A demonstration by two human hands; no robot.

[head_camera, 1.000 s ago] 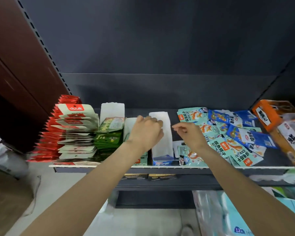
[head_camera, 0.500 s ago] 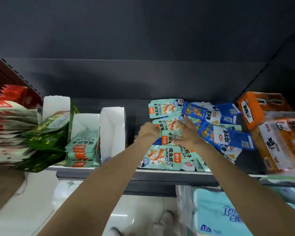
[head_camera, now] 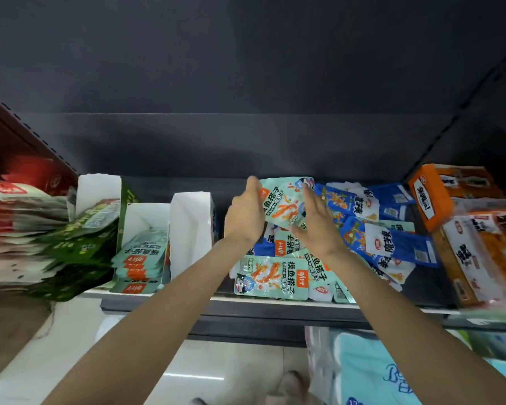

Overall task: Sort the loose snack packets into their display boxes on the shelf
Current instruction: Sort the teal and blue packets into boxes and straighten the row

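Observation:
A mint-green snack packet (head_camera: 284, 201) is lifted above the loose pile. My left hand (head_camera: 244, 213) grips its left edge and my right hand (head_camera: 316, 220) holds its right side. Below lie more mint-green packets (head_camera: 270, 276) and several blue packets (head_camera: 392, 244), loose on the dark shelf (head_camera: 275, 305). To the left stand two white display boxes: one (head_camera: 142, 217) holds stacked mint-green packets (head_camera: 139, 258), the other (head_camera: 192, 220) looks empty from here.
Green packets (head_camera: 79, 241) and red-and-white packets (head_camera: 15, 229) fill boxes at the far left. Orange boxes (head_camera: 450, 194) and orange-white packs (head_camera: 485, 252) stand at the right. Below the shelf sits a pale blue tissue pack (head_camera: 371, 369); the floor (head_camera: 216, 372) shows beneath.
The view has shifted right. Both hands left the white boxes, reached into the loose pile, and now hold a mint-green packet raised above it.

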